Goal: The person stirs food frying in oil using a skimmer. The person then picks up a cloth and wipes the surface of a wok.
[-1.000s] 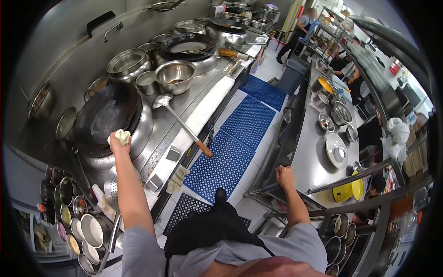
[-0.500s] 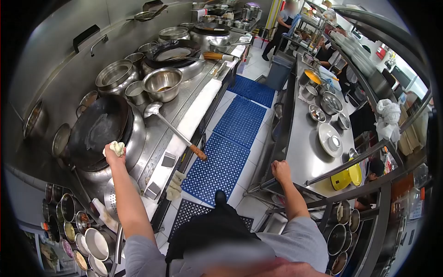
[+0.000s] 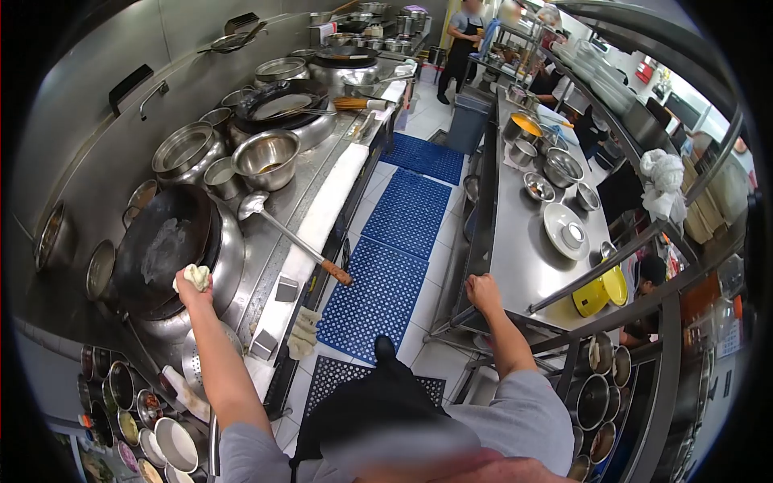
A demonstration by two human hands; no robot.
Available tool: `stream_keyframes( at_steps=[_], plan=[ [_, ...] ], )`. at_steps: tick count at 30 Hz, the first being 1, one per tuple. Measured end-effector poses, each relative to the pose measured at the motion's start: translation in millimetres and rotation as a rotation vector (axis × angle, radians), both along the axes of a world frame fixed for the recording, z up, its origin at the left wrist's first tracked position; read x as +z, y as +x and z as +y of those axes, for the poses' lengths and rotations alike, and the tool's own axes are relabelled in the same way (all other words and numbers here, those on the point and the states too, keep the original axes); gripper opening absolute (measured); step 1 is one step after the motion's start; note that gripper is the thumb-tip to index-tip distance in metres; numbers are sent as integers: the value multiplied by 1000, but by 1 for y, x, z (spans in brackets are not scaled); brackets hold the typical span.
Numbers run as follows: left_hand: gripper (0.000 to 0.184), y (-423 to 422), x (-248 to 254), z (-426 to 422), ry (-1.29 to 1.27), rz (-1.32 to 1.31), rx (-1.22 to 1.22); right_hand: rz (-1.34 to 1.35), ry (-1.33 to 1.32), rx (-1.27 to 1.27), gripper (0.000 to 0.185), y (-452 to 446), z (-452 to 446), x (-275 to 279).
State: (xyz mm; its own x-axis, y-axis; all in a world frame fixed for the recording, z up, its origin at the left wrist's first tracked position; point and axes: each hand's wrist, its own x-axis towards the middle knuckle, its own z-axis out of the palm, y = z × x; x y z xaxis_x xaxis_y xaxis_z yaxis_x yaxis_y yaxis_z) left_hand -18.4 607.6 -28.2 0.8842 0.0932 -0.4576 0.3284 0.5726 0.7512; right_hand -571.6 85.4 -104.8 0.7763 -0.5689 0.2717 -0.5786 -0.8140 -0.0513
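Note:
A pale, bunched cloth (image 3: 192, 278) is gripped in my left hand (image 3: 198, 296), at the near rim of a large dark wok (image 3: 161, 256). The wok sits tilted over a round steel burner ring (image 3: 231, 256), and a greyish patch shows on its inside. Whether my fingers also pinch the wok's rim through the cloth is hidden. My right hand (image 3: 483, 291) is closed in a fist beside the near corner of the steel table (image 3: 515, 274), with nothing visible in it. Between my hands, a long ladle (image 3: 294, 241) with a wooden handle end rests across the stove's front edge.
A steel bowl (image 3: 266, 159) and a small pot (image 3: 223, 177) stand behind the wok. Blue perforated mats (image 3: 378, 278) cover the aisle floor. Plates (image 3: 566, 233) and yellow containers (image 3: 592, 298) are on the right table. A person (image 3: 463, 44) stands at the far end.
The view has shifted slightly, moving the stove leftward in the picture. My left hand stays at the wok's rim with the cloth. The far person has turned more toward me, hands raised in front.

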Motion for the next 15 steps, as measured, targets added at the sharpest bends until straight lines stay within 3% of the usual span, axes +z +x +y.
stream_keyframes(
  at_steps=[15],
  plan=[
    [32,-1,-1,1,-13,-11,2,17,27,-5,9,0,1,4]
  ],
)
